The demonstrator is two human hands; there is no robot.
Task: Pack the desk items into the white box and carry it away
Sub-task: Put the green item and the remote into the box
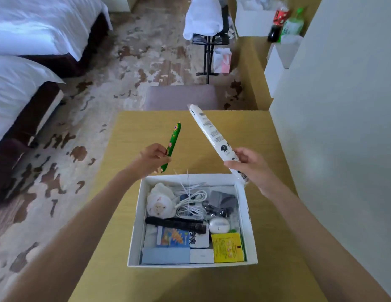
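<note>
Two white beds (pixel 37 25) stand at the left on patterned carpet (pixel 129 62). A grey stool (pixel 181 98) sits ahead. Farther off, a black rack (pixel 208 51) holds white cloth (pixel 203 16), with two bottles (pixel 294 25) to its right.

The stick (pixel 174 144) in the left hand (pixel 153 159) is green with red and yellow print; the long packet (pixel 212 136) in the right hand (pixel 249 166) is white with black print. Below both hands, the box (pixel 136 232) is white, its comb (pixel 175 223) black, its sachet (pixel 228 247) yellow; the desk (pixel 142 131) is mustard wood-grain
</note>
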